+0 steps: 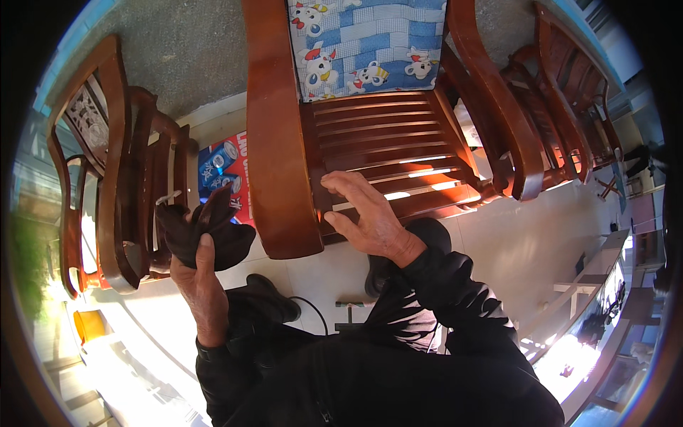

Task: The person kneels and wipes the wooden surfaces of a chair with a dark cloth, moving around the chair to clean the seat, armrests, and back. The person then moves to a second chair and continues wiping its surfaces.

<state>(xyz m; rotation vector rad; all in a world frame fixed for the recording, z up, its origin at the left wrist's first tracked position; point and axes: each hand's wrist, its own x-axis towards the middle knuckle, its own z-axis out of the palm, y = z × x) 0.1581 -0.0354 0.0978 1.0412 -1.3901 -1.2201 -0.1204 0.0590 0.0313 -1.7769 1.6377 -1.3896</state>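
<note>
My left hand grips a bunched dark brown cloth, the thumb pressed on its near side. Folds of the cloth stick up past my fingers, and a small whitish piece shows at its far left. My right hand has its fingers apart with nothing in them. It is over the slatted seat of a reddish-brown wooden armchair, just right of the broad wooden armrest; whether it touches the wood I cannot tell. A blue-and-white cushion with cartoon animals leans at the seat's back.
Another wooden chair stands at the left, and more wooden seating is at the right. A red and blue beverage carton bearing writing sits between the chairs. Below me, a small stool shows near a dark cable. A yellow container is far left.
</note>
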